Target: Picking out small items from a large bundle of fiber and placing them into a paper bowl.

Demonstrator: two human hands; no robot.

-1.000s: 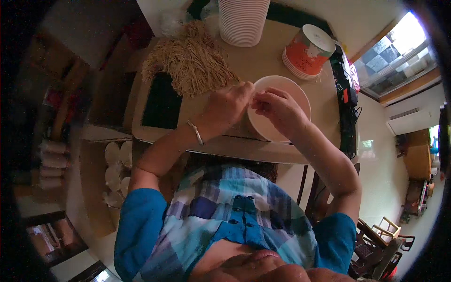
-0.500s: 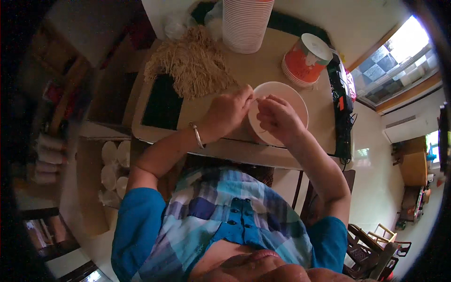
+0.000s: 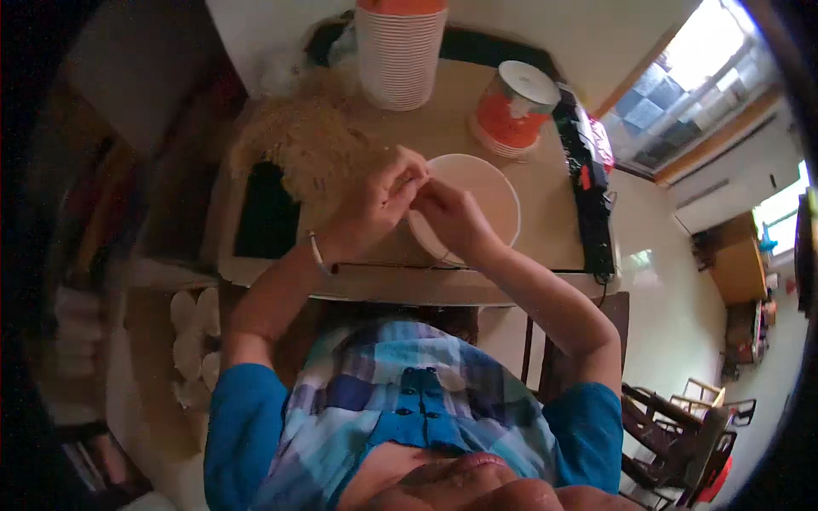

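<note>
1. The worktop [image 3: 550, 234] has its front edge running across mid-frame, just below the open white tub [image 3: 490, 192], which stands at centre.
2. Tan worktop surface shows right of the tub, as far as the black power strip [image 3: 590, 183] along the right edge, and above it toward the tall tub stack [image 3: 400, 64] at upper centre.
3. Orange tubs [image 3: 514, 106], nested upside down, stand at upper right; the tan string bundle [image 3: 298, 140] lies at upper left.
4. The left hand [image 3: 383, 200] and right hand [image 3: 452, 213] meet over the tub's left rim, fingers bent inward; I cannot tell how tight either grip is or what it holds.
5. Half a second ago, a small gap separated the fingertips; everything on the worktop now appears farther left.
</note>
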